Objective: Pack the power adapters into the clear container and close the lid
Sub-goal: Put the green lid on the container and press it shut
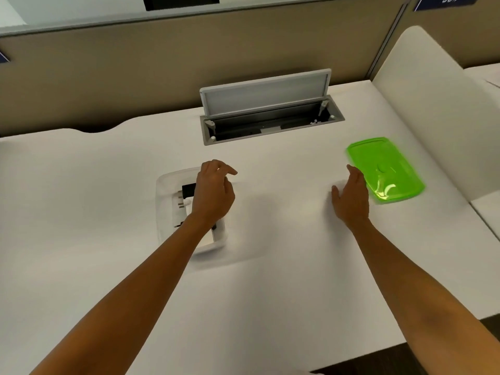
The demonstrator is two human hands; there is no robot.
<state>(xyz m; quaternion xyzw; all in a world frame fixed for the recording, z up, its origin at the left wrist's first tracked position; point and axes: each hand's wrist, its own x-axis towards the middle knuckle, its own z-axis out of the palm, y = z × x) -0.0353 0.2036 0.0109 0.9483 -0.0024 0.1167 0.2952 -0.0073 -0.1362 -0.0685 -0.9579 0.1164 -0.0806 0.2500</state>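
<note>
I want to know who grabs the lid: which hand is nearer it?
The right hand: its fingertips reach the green lid's near edge. The left hand is far off, over the clear container.

A white desk fills most of the frame, with an open cable hatch at upper centre — its grey flap raised — a beige partition behind, and 1 white side panel at right.

Office: partitioned desk, cable hatch.
</note>
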